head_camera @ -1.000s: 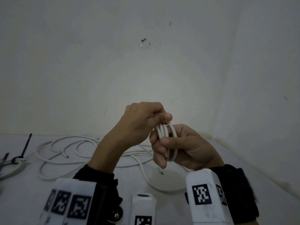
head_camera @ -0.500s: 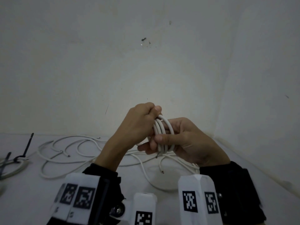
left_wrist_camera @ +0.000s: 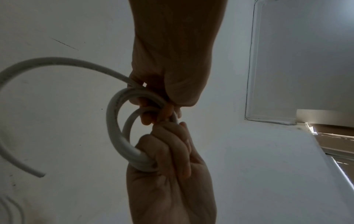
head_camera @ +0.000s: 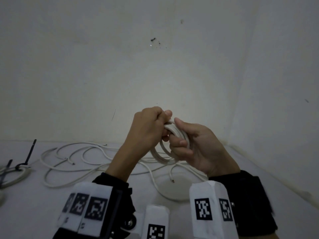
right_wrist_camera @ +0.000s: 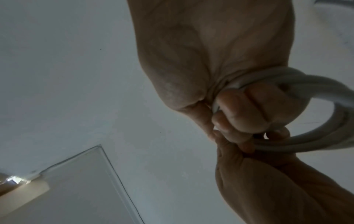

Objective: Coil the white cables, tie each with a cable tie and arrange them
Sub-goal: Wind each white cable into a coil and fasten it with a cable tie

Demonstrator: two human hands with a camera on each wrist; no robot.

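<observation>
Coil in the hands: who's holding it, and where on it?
Both hands. The right hand grips the white coil through its loops; the left hand pinches the top of the loops.

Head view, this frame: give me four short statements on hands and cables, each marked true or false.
1. Both hands hold the white coil. True: the left hand and the right hand both have it in their grip.
2. The coil lies on the table. False: it is held above it.
3. Loose white cables lie on the table. True.
4. No cable is tied yet. False: a tied coil with a black cable tie lies at far left.
</observation>
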